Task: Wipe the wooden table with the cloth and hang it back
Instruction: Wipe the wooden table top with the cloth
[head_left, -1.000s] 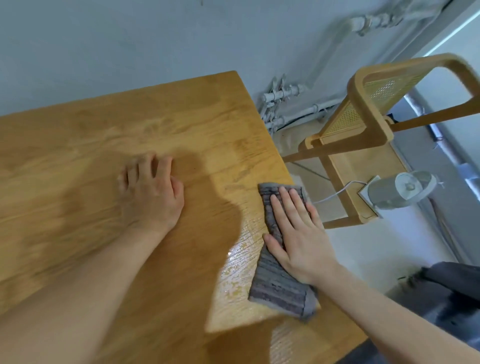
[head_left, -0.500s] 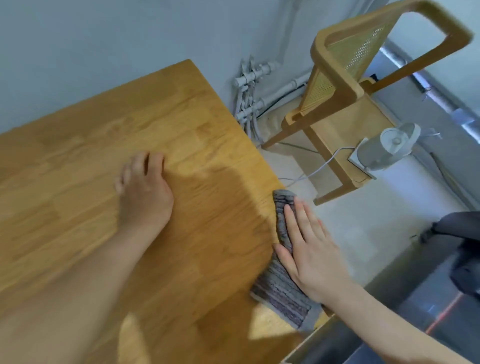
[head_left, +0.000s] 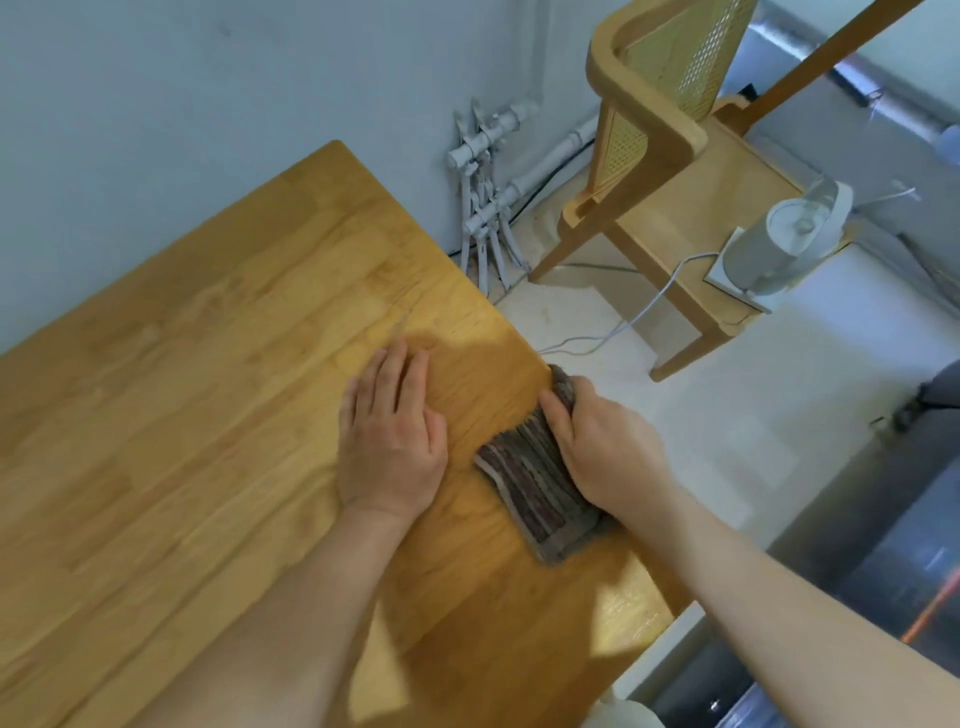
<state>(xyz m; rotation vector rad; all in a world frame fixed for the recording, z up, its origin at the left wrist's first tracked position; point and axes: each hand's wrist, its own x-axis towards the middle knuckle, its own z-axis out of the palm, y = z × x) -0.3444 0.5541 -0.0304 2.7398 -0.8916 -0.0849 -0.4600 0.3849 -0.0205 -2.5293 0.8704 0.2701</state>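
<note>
The wooden table (head_left: 182, 415) fills the left and lower part of the head view. A grey striped cloth (head_left: 535, 488) lies folded along the table's right edge. My right hand (head_left: 602, 447) curls over the cloth at that edge, thumb on top and fingers wrapped around its far end. Flat on the wood just left of the cloth rests my left hand (head_left: 389, 436), fingers together, holding nothing.
A wooden chair with a cane back (head_left: 670, 130) stands right of the table, with a small white fan (head_left: 784, 249) and its cable on the seat. Grey pipes (head_left: 488, 208) run down the wall by the table's far corner. Pale floor lies between table and chair.
My right hand went from lying flat on the cloth to gripping it at the table's edge. My left hand slid closer to the cloth. The view shifted towards the chair.
</note>
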